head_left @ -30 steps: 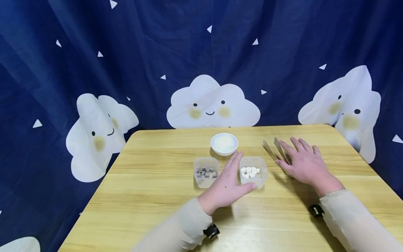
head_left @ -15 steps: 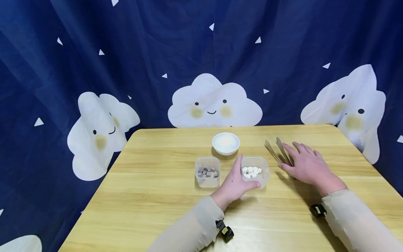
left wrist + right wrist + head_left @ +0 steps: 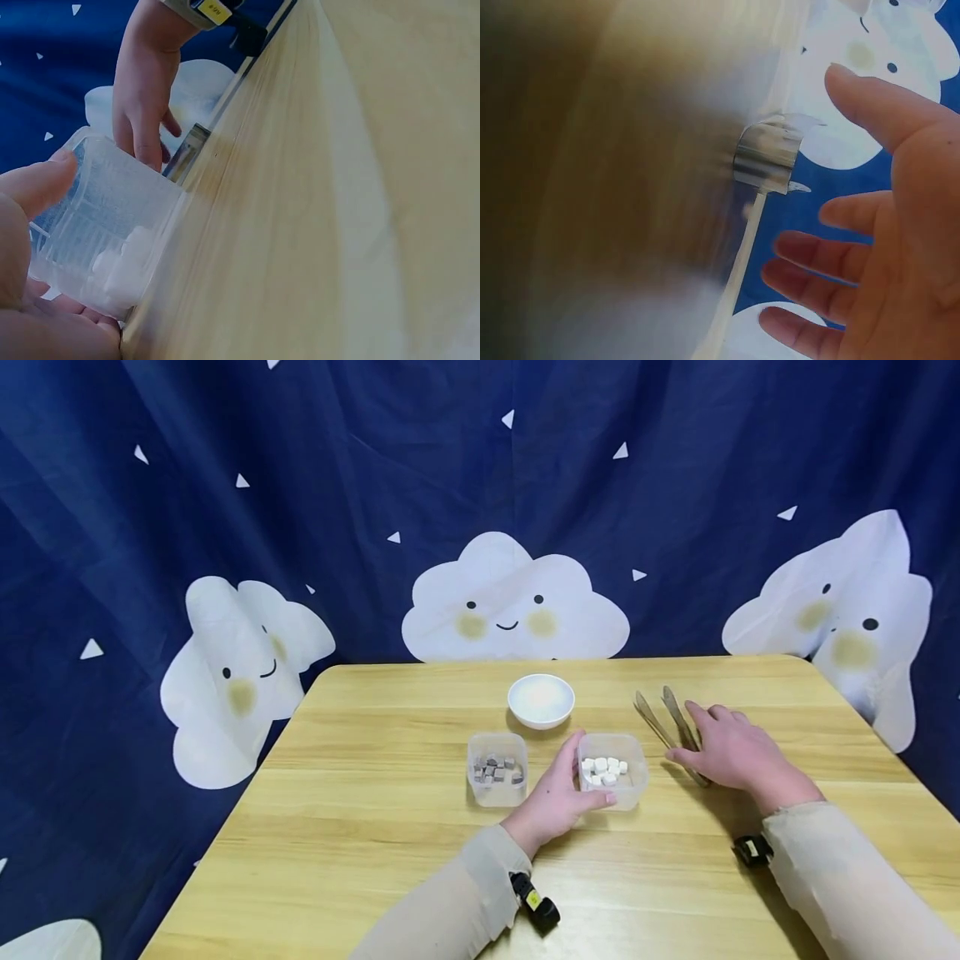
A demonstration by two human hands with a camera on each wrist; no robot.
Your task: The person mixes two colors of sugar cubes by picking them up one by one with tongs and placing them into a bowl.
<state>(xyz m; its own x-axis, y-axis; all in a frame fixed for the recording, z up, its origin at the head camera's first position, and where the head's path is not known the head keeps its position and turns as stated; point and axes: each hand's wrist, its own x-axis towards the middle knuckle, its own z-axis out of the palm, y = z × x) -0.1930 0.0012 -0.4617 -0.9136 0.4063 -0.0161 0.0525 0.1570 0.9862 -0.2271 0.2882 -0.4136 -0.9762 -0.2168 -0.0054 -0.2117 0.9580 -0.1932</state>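
Observation:
My left hand (image 3: 550, 807) grips a clear plastic container (image 3: 632, 792) with several white cubes (image 3: 604, 767) in it. Its thumb lies across the near side and its fingers are along the left wall, as the left wrist view also shows the container (image 3: 112, 195) between thumb and fingers. Metal tongs (image 3: 654, 720) lie on the table to the right, their arms spread and pointing away. Over their near end hovers my right hand (image 3: 742, 753), thumb and fingers apart on either side. In the right wrist view the bent end of the tongs (image 3: 767, 156) stands apart from the spread fingers.
Left of my left hand stands a second clear container (image 3: 497, 795) with several grey-brown cubes (image 3: 491, 770). A white bowl (image 3: 542, 703) is behind the two containers. All stand on a wooden table (image 3: 360, 827) before a dark blue cloud-print curtain (image 3: 360, 460).
My left hand has moved right from between the containers and taken hold of the one with white cubes. My right hand has drawn its fingers in slightly over the tongs.

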